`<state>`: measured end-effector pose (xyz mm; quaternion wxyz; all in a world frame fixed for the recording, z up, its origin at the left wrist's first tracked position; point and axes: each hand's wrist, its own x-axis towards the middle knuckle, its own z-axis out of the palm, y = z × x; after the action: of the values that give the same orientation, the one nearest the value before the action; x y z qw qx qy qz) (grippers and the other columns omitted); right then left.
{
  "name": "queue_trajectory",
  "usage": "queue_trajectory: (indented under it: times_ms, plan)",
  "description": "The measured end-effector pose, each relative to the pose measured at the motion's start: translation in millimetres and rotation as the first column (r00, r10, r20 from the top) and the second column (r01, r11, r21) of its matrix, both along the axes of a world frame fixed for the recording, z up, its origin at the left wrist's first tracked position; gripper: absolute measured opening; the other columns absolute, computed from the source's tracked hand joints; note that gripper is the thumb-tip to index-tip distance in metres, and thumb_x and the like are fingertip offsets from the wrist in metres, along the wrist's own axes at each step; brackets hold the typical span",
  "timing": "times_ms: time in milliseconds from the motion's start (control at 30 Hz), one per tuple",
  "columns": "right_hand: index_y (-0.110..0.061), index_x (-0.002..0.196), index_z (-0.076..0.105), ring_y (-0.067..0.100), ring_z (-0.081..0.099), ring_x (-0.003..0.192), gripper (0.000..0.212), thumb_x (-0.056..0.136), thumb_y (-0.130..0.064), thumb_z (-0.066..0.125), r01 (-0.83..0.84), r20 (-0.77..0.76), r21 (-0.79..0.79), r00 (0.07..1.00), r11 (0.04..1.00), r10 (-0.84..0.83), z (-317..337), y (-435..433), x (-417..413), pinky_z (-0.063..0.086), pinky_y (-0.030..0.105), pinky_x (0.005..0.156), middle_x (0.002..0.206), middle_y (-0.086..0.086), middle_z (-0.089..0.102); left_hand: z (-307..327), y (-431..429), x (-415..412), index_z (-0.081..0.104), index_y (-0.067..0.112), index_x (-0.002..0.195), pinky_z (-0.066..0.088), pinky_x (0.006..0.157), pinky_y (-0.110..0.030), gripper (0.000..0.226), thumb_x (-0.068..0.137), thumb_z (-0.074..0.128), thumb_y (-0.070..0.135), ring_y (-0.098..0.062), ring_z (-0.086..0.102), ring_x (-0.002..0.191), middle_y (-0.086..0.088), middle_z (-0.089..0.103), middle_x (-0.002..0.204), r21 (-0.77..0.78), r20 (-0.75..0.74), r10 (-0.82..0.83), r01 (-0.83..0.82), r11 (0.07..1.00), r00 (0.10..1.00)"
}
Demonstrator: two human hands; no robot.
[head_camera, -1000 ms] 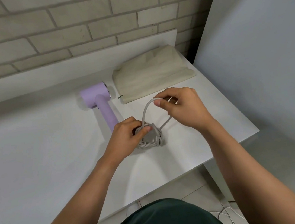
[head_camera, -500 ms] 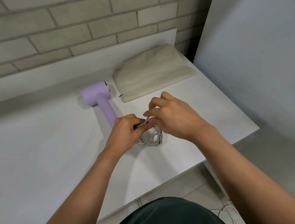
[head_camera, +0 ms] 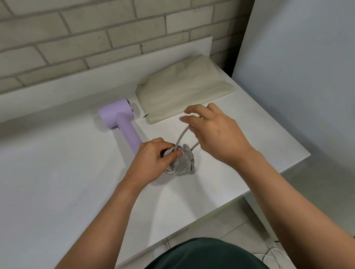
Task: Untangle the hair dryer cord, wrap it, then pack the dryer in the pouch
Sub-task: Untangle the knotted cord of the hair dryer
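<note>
A lilac hair dryer (head_camera: 120, 122) lies on the white table (head_camera: 45, 182), head toward the wall, handle pointing at me. Its grey cord (head_camera: 183, 163) is bunched in a tight coil at the handle's end. My left hand (head_camera: 156, 159) pinches the top of that coil. A loop of cord rises from the coil to my right hand (head_camera: 214, 133), which holds it with fingers partly spread. The beige cloth pouch (head_camera: 180, 89) lies flat behind my right hand, near the table's back right corner.
A brick wall and a low white ledge (head_camera: 78, 86) run behind the table. A grey panel (head_camera: 320, 74) stands to the right of the table. White cables (head_camera: 272, 260) lie on the tiled floor below the table's front edge.
My right hand pressed in against the coil half a second ago and has now pulled back up and right, drawing out a loop of cord. My left hand stays on the coil.
</note>
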<state>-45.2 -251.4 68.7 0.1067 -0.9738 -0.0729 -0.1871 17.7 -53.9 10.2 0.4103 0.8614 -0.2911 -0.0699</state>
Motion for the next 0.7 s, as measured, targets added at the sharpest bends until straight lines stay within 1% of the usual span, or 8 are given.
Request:
queue_trajectory:
  times_ms: [67,133,200,300,400,533,600,700]
  plan:
    - [-0.021,0.126,0.071,0.027,0.056,0.1,0.046,0.084,-0.001,0.07,-0.134,-0.025,-0.044,0.991,0.99,0.133,0,6,-3,0.045,0.03,0.059,0.133,-0.004,0.066,0,-1,1,0.082,0.021,0.097,0.043,0.067,-0.026,0.013,0.092,0.076,0.032,-0.013,0.056,0.071,-0.002,0.061,0.075,0.005,-0.016,0.005,-0.005,1.0,1.0]
    - [-0.02,0.121,0.075,0.028,0.056,0.097,0.037,0.086,-0.007,0.072,-0.21,-0.072,-0.089,0.976,0.974,0.204,-3,10,-3,0.047,0.031,0.059,0.12,-0.005,0.072,1,1,2,0.082,0.021,0.093,0.043,0.068,-0.029,0.013,0.091,0.076,0.033,-0.014,0.055,0.071,-0.004,0.061,0.075,-0.001,-0.022,0.009,-0.009,1.0,1.0]
    - [-0.021,0.117,0.077,0.028,0.054,0.096,0.024,0.095,-0.018,0.068,-0.19,-0.125,-0.095,0.976,0.977,0.178,-3,9,0,0.05,0.038,0.062,0.109,-0.004,0.073,1,2,2,0.081,0.02,0.09,0.042,0.067,-0.03,0.014,0.09,0.077,0.033,-0.016,0.054,0.071,-0.004,0.06,0.074,0.009,-0.01,0.003,-0.003,1.0,1.0]
    - [-0.025,0.114,0.076,0.025,0.048,0.095,0.025,0.105,-0.032,0.054,-0.167,-0.208,-0.107,0.968,0.98,0.142,-1,7,3,0.041,0.035,0.067,0.103,-0.004,0.069,1,3,0,0.081,0.019,0.092,0.043,0.067,-0.028,0.019,0.086,0.081,0.037,-0.013,0.055,0.072,-0.001,0.062,0.075,0.019,-0.008,-0.008,0.008,1.0,1.0]
    - [-0.028,0.11,0.072,0.021,0.047,0.097,0.02,0.105,-0.035,0.054,-0.108,-0.206,0.025,0.972,0.994,0.11,2,1,5,0.051,0.039,0.076,0.105,-0.01,0.066,2,5,-3,0.08,0.024,0.092,0.043,0.067,-0.024,0.029,0.075,0.087,0.047,-0.01,0.056,0.073,0.004,0.062,0.077,0.027,-0.027,-0.022,0.023,0.999,0.999]
    - [-0.032,0.11,0.068,0.019,0.046,0.095,0.015,0.105,-0.035,0.054,-0.051,-0.242,0.181,0.966,0.982,0.095,-2,-9,8,0.051,0.042,0.086,0.105,-0.015,0.064,3,9,-2,0.08,0.026,0.092,0.042,0.066,-0.022,0.029,0.075,0.087,0.049,-0.01,0.056,0.071,0.007,0.06,0.074,-0.008,-0.026,0.003,-0.003,1.0,1.0]
    - [-0.03,0.115,0.068,0.02,0.048,0.096,0.017,0.106,-0.034,0.054,-0.039,-0.22,0.163,0.973,0.986,0.074,-3,-8,9,0.053,0.044,0.084,0.108,-0.014,0.063,5,8,-1,0.08,0.026,0.091,0.042,0.066,-0.023,0.027,0.077,0.086,0.049,-0.01,0.055,0.069,0.007,0.06,0.074,-0.012,-0.023,0.009,-0.01,1.0,1.0]
    - [-0.026,0.131,0.066,0.026,0.055,0.102,0.03,0.102,-0.021,0.061,-0.087,-0.135,0.039,0.987,0.995,0.092,-6,0,5,0.056,0.043,0.074,0.125,-0.008,0.063,6,5,-1,0.081,0.024,0.089,0.041,0.064,-0.023,0.027,0.076,0.086,0.047,-0.01,0.054,0.067,0.005,0.059,0.072,-0.014,-0.034,0.022,-0.022,1.0,0.999]
